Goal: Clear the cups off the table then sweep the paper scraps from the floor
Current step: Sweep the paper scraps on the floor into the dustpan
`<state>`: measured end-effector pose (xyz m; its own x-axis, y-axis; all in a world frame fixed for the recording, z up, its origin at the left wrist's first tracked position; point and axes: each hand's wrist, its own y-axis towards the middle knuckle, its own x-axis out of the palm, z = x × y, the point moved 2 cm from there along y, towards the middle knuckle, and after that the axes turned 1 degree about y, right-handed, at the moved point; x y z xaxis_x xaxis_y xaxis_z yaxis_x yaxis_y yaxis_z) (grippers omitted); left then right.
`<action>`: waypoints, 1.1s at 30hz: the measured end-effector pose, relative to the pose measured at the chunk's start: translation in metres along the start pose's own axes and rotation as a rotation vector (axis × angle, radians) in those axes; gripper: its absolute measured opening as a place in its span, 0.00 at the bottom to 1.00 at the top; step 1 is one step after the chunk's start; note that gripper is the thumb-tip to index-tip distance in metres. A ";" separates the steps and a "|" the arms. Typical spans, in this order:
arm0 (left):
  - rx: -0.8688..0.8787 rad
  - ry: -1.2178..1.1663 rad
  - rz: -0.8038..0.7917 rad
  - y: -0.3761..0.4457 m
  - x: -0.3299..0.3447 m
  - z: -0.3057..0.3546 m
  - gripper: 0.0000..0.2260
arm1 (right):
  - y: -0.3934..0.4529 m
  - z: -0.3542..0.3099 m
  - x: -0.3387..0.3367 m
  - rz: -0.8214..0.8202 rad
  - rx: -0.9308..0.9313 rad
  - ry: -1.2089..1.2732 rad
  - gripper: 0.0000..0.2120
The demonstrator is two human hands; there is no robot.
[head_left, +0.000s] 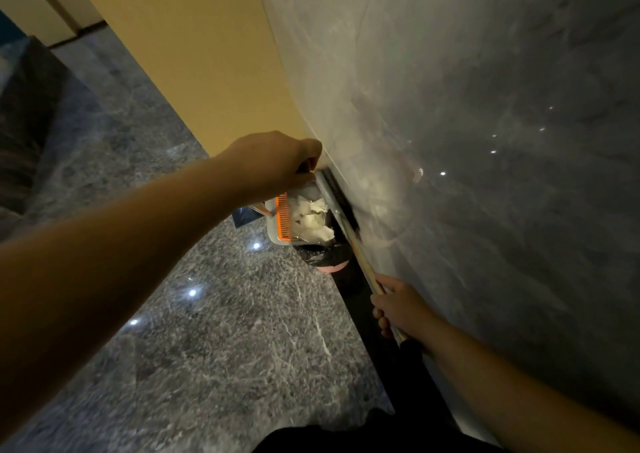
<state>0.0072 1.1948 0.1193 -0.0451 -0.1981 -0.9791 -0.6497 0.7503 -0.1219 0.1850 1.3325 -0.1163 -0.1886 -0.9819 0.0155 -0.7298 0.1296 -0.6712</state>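
From the head camera, the left hand (277,162) reaches forward with its fingers curled round the top of a dustpan (277,224), a pale tray with an orange comb edge, tilted over a bin lined with a black bag (320,255). White paper scraps (313,219) lie heaped in the pan, right at the mouth of the bin. The right hand (398,309) grips a broom handle (360,255), a pale stick that runs up and forward to a dark broom head (341,196) lying against the edge of a grey marble slab (485,141).

That slab, probably a table top seen at a steep tilt, fills the right side and blocks whatever lies beyond it. A yellow panel (194,65) rises behind the left hand. The floor (207,331) is dark veined stone with bright spots of reflected light.

The bin's body is mostly hidden by the pan and the bag; only a pinkish rim shows below. The left fingertips are hidden under the hand. The whole view is dim and soft.
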 end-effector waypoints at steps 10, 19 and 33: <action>-0.028 0.037 0.040 -0.007 -0.007 0.000 0.10 | -0.002 0.004 -0.002 -0.027 -0.002 -0.016 0.28; -0.039 0.057 0.057 -0.003 -0.011 0.003 0.10 | -0.003 0.000 -0.001 -0.038 -0.027 -0.016 0.27; -0.016 0.125 0.060 0.018 -0.008 0.012 0.09 | -0.004 0.008 -0.004 -0.059 0.004 -0.002 0.28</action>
<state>0.0044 1.2173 0.1226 -0.1780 -0.2310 -0.9565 -0.6548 0.7534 -0.0601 0.1944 1.3347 -0.1199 -0.1440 -0.9882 0.0531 -0.7369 0.0713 -0.6723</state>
